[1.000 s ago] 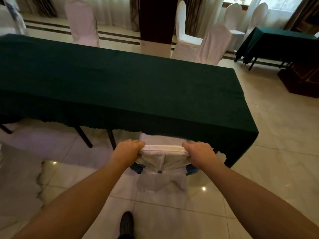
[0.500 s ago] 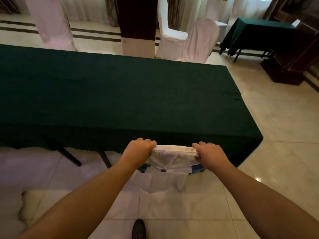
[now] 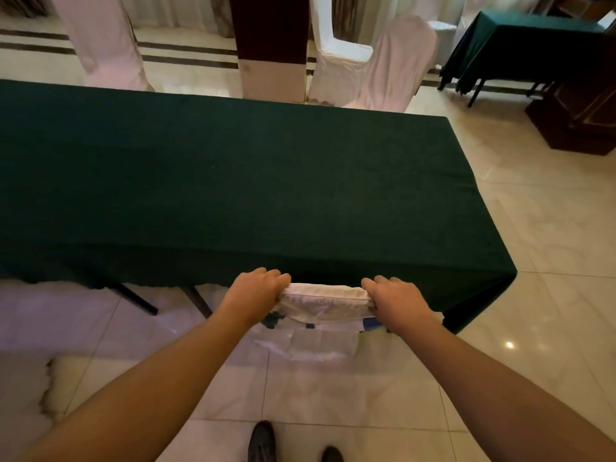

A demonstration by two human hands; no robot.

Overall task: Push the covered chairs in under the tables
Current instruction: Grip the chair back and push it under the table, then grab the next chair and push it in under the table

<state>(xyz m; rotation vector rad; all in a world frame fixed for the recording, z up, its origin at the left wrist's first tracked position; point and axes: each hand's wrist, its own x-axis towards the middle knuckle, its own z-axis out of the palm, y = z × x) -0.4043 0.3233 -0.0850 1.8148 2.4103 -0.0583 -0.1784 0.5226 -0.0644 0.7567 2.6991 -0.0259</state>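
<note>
A white-covered chair [image 3: 325,300] stands against the near edge of a long table with a dark green cloth [image 3: 233,181]. Only the top of its backrest and the cover's hanging skirt show; the seat is hidden under the cloth. My left hand [image 3: 255,290] grips the backrest's left corner. My right hand [image 3: 396,300] grips its right corner. Both arms reach forward, and the backrest touches the cloth's hem.
Covered chairs stand beyond the table: one at far left [image 3: 100,41], two at centre right [image 3: 336,58] [image 3: 396,61]. A dark pillar [image 3: 271,45] rises between them. A second green table [image 3: 520,45] and dark wooden furniture [image 3: 576,118] stand at right. My shoes [image 3: 261,441] rest on the tiled floor.
The chair has slid forward under the table; its seat no longer shows. I have stepped closer, and both hands keep their hold on the backrest.
</note>
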